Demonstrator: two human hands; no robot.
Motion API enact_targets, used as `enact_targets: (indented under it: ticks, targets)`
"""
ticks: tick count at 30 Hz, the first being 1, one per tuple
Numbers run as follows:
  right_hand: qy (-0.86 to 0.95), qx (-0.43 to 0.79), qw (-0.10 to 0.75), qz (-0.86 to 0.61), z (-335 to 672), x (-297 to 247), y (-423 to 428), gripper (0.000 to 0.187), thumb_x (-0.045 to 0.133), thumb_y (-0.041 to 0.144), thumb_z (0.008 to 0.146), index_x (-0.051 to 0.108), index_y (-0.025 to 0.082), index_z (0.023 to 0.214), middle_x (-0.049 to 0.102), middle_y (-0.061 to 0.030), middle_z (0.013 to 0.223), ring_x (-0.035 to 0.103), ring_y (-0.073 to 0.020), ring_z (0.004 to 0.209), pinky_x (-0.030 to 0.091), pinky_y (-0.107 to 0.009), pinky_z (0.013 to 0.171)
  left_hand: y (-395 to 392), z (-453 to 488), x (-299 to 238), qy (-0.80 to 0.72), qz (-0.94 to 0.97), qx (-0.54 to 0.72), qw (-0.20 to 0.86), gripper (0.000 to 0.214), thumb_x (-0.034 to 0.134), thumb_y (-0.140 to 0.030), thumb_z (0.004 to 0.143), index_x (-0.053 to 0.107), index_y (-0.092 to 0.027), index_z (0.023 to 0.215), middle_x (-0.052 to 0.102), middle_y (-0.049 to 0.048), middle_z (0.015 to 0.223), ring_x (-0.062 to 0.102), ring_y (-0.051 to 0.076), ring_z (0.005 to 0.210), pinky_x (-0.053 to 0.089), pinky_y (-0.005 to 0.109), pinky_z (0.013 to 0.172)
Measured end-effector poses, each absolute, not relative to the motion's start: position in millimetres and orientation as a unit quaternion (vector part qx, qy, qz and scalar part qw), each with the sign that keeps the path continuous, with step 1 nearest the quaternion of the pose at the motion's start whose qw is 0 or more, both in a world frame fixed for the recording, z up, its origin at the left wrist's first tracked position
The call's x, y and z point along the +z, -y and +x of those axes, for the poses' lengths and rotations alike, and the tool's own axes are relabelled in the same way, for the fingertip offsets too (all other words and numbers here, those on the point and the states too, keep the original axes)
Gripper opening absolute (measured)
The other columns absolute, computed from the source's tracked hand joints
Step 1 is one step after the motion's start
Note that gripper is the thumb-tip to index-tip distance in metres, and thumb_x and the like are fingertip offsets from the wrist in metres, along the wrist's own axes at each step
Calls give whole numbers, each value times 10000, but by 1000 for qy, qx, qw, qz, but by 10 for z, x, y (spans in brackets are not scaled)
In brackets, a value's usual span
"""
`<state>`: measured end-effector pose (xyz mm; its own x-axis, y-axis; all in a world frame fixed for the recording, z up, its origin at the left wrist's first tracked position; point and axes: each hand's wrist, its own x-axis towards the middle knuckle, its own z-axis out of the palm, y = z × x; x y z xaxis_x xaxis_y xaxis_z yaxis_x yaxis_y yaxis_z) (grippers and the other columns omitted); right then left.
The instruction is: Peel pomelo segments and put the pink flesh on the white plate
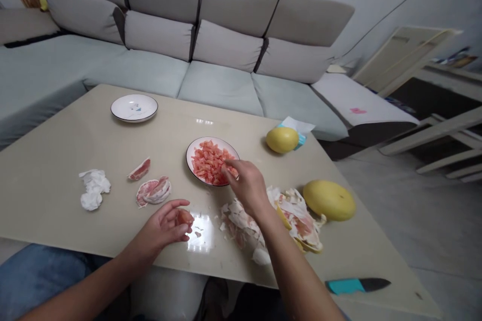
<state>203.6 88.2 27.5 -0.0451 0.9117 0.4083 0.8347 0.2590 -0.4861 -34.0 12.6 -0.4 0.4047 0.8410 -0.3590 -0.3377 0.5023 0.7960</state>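
In my left hand (165, 223), near the table's front edge, the fingers curl around a small piece of red pomelo flesh (185, 218). My right hand (246, 180) reaches over the right rim of a dark-edged white plate (191, 149). Its thumb and fingertips are pinched together; whatever may be between them is hidden. Loose red pomelo pulp (211, 160) is heaped on that plate. Left of it, a pomelo wedge (139, 169) and a few partly peeled pomelo segments (153, 191) lie on the table. Under my right forearm spreads a pile of peel and membrane scraps (297, 213).
Two whole yellow pomelos, one far (282, 139) and one nearer (329, 200), sit at the right. Behind the far one is a tissue pack (301, 133). A turquoise-handled knife (357, 285) lies front right. Crumpled tissue (94, 189) and a second plate (134, 107) are at left.
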Motion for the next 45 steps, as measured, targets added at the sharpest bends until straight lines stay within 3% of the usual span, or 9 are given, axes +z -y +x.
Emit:
enact_targets:
  ticks: [2, 6, 9, 12, 16, 28, 35, 45]
  targets:
    - [731, 84, 333, -590, 1961, 312, -644, 259, 589, 208, 818, 694, 215, 1056, 679, -106, 1119, 615, -271, 1004, 471, -405, 881, -109, -333, -26, -387, 359, 408, 745, 362, 811, -215, 676, 644, -202, 997, 646, 19, 828, 603, 159, 804, 482, 277, 753]
    - [654, 366, 342, -567, 1751, 325, -52, 173, 575, 289, 875, 718, 212, 935, 724, -50, 882, 660, -196, 795, 517, -307, 738, -32, -335, -18, -390, 476, 446, 650, 164, 767, -164, 717, 690, -204, 856, 661, 50, 896, 602, 192, 891, 463, 284, 821]
    - [588, 444, 367, -567, 1632, 309, 251, 187, 587, 317, 870, 731, 200, 894, 724, -51, 846, 659, -197, 796, 508, -292, 728, 28, -332, 29, -389, 591, 444, 549, 130, 726, -133, 750, 725, -234, 832, 678, 68, 924, 593, 225, 941, 448, 310, 853]
    - [572, 457, 388, -560, 1586, 307, 354, 152, 624, 287, 838, 740, 206, 895, 720, -42, 832, 649, -185, 778, 500, -277, 717, 68, -322, 44, -383, 660, 421, 490, 168, 700, -119, 771, 750, -268, 830, 703, 64, 900, 600, 235, 917, 433, 329, 863]
    - [582, 441, 402, -552, 1586, 311, 352, 102, 659, 231, 794, 748, 208, 838, 702, -24, 747, 625, -160, 687, 493, -253, 660, 99, -317, -32, -379, 676, 401, 488, 196, 683, -122, 783, 774, -290, 829, 712, 68, 907, 591, 257, 939, 408, 355, 896]
    - [594, 407, 372, -586, 1538, 251, 386, 134, 565, 137, 710, 682, 175, 657, 597, 1, 592, 528, -131, 557, 405, -234, 551, 107, -313, -148, -337, 726, 375, 468, 290, 649, -102, 810, 768, -327, 948, 718, 65, 960, 586, 254, 970, 392, 360, 924]
    - [496, 549, 380, -556, 1508, 241, 374, 104, 563, 215, 698, 635, 168, 640, 499, 38, 530, 409, -93, 494, 340, -201, 485, 105, -252, -126, -384, 637, 392, 542, 152, 704, -132, 775, 759, -273, 775, 707, 54, 885, 619, 228, 894, 457, 323, 844]
    - [569, 388, 448, -570, 1370, 85, 468, 96, 514, 136, 692, 576, 176, 630, 517, 24, 568, 466, -108, 515, 369, -209, 493, 118, -127, -141, -336, 354, 451, 747, 174, 803, -172, 685, 647, -185, 759, 620, -5, 774, 599, 124, 722, 503, 234, 707]
